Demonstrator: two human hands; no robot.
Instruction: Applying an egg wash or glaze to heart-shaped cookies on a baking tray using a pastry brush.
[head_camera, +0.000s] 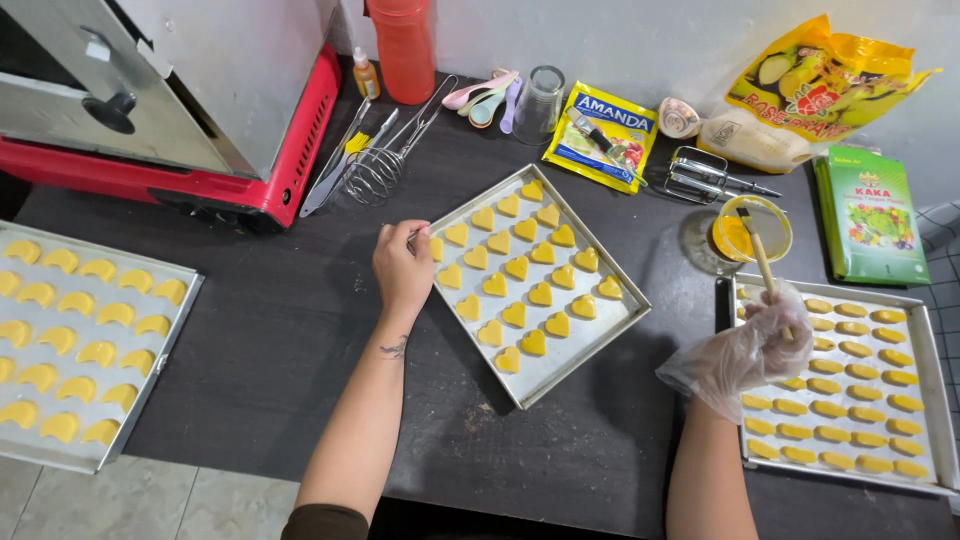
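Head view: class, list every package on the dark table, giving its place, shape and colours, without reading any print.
Flat sachet: back centre, blue and yellow rectangle.
Large bag: back right, crumpled yellow with fruit pictures.
Green packets: right edge, flat rectangular stack with vegetable pictures.

The left hand (402, 268) is gripping the near-left rim of the middle baking tray (585, 335), which is lying slantwise on the dark worktop (280, 330) and carrying heart-shaped yellow cookies (515, 268). Right of that tray, the right hand (752, 350), wearing a clear plastic glove, is holding a wooden-handled brush (764, 266) over a second tray (925, 360) of oblong cookies (845, 385). Just behind that second tray, a small glass bowl of yellow liquid (752, 232) is sitting. Far left of the middle tray, a third tray (165, 340) of crescent cookies (95, 350) is overhanging the worktop's edge. Behind the middle tray, a wire whisk (385, 165) is lying beside a red oven (250, 180).
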